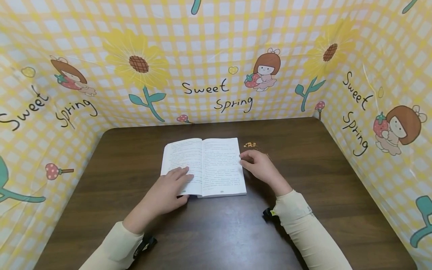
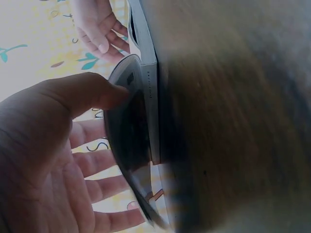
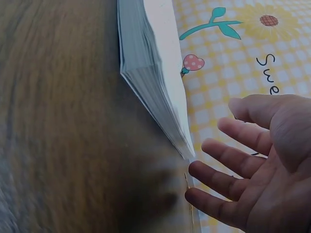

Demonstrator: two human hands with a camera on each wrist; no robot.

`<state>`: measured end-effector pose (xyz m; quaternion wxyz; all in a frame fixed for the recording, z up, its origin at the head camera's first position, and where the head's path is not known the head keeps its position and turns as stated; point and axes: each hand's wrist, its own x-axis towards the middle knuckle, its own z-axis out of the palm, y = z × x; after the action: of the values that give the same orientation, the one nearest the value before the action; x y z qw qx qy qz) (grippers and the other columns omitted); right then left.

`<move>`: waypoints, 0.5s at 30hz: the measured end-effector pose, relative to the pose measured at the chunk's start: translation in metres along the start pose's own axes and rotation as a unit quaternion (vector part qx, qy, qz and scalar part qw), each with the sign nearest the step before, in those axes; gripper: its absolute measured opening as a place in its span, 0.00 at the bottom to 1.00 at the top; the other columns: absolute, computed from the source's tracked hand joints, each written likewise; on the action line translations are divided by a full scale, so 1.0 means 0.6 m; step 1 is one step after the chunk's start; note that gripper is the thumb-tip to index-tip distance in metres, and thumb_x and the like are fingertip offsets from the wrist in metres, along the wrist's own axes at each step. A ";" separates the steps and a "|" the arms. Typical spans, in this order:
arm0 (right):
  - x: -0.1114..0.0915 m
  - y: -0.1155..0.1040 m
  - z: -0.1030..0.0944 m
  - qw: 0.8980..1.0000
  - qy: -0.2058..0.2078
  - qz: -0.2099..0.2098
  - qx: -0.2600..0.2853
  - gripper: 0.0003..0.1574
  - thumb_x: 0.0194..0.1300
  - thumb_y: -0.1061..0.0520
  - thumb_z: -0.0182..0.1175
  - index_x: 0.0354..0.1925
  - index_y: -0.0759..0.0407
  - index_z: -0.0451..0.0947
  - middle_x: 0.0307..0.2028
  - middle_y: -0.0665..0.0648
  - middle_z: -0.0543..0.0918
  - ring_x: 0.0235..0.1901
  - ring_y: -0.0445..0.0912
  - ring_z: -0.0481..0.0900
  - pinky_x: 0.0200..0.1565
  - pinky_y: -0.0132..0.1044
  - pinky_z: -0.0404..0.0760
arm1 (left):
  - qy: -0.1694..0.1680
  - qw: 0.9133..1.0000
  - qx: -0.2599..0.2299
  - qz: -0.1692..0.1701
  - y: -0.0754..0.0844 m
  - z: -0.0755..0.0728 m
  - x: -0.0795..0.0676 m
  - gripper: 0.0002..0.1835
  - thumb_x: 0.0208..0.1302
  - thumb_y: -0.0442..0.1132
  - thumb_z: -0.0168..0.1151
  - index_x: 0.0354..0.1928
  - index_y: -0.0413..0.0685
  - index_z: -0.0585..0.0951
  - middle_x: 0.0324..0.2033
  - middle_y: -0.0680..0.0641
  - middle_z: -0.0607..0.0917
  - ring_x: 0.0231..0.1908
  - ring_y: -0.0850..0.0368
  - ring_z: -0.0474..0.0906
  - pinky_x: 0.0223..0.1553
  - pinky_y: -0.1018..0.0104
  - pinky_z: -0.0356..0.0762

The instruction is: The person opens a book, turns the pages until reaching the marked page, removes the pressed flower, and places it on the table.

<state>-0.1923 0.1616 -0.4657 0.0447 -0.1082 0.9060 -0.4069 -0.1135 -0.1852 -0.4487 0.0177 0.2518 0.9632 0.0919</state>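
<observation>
An open book (image 1: 221,165) lies on the dark wooden table, its pages covered in small print. My left hand (image 1: 168,189) holds its left part: the fingers spread over the left page, while the thumb (image 2: 104,93) is against the underside at the bottom edge. In the left wrist view, that thin part of the book (image 2: 129,114) stands raised and curved away from the thicker right part. By the right page's outer edge is my right hand (image 1: 260,165), fingers loosely bent and apart; its fingertips (image 3: 194,194) are close to the book's corner, with nothing held.
A sprig of small yellow flowers (image 1: 250,145) lies beyond the right hand, its thin stem partly hidden by that hand. Yellow checked cloth (image 1: 209,56) walls in the table (image 1: 131,150) at the back and both sides. Dark straps (image 1: 145,245) sit at the wrists.
</observation>
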 end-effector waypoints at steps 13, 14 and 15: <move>-0.001 0.004 0.009 0.998 -0.018 -0.025 -0.061 0.18 0.69 0.53 0.67 0.56 0.56 0.83 0.59 0.57 0.83 0.62 0.53 0.78 0.64 0.52 0.74 | 0.087 0.990 0.081 0.074 -0.005 -0.005 -0.003 0.31 0.61 0.58 0.72 0.62 0.51 0.83 0.67 0.47 0.79 0.68 0.43 0.72 0.56 0.41 0.76; -0.001 0.004 0.009 0.998 -0.020 -0.025 -0.062 0.18 0.69 0.54 0.67 0.56 0.56 0.83 0.59 0.57 0.83 0.62 0.53 0.78 0.64 0.52 0.74 | 0.101 0.988 0.085 0.084 -0.006 -0.005 -0.003 0.30 0.60 0.58 0.72 0.61 0.51 0.83 0.65 0.46 0.80 0.67 0.43 0.73 0.55 0.42 0.77; -0.001 0.005 0.009 0.997 -0.022 -0.025 -0.065 0.19 0.69 0.54 0.67 0.56 0.56 0.83 0.59 0.57 0.83 0.62 0.53 0.78 0.64 0.52 0.74 | 0.113 0.985 0.089 0.093 -0.007 -0.005 -0.003 0.30 0.60 0.58 0.73 0.60 0.51 0.84 0.64 0.46 0.81 0.66 0.43 0.74 0.54 0.42 0.77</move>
<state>-0.1914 0.1595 -0.4714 0.0476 -0.1421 0.9263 -0.3456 -0.1143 -0.1903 -0.4463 -0.1222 0.3285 0.9359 0.0352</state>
